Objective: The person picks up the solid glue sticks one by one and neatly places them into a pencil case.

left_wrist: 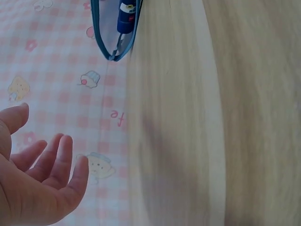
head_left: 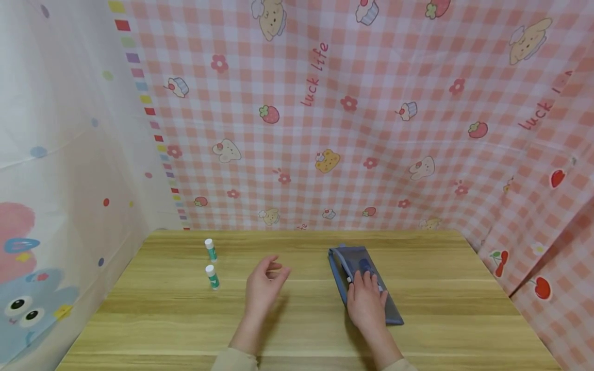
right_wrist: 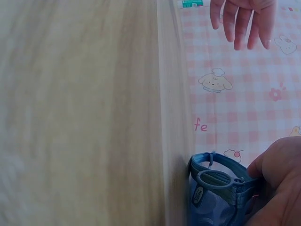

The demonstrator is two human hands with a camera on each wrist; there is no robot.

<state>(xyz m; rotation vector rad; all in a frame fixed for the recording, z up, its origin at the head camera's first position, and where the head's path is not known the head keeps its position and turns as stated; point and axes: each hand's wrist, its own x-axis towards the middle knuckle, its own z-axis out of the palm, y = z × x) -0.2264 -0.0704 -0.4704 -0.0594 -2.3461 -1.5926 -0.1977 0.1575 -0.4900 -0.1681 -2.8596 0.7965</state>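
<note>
From here I see the pouch [head_left: 356,255] right of the frame's centre, low down, its mouth gaping. The right hand [head_left: 366,304] rests over it, fingers straight and a little spread. A blue tube [left_wrist: 126,20] shows inside the pouch at the top of the left wrist view. The left hand [head_left: 263,289] hangs at lower centre, fingers loosely bent, holding nothing. Left of it on the table [head_left: 162,319] sit an upper stick [head_left: 211,250] and a lower stick [head_left: 213,278], both white-capped.
</note>
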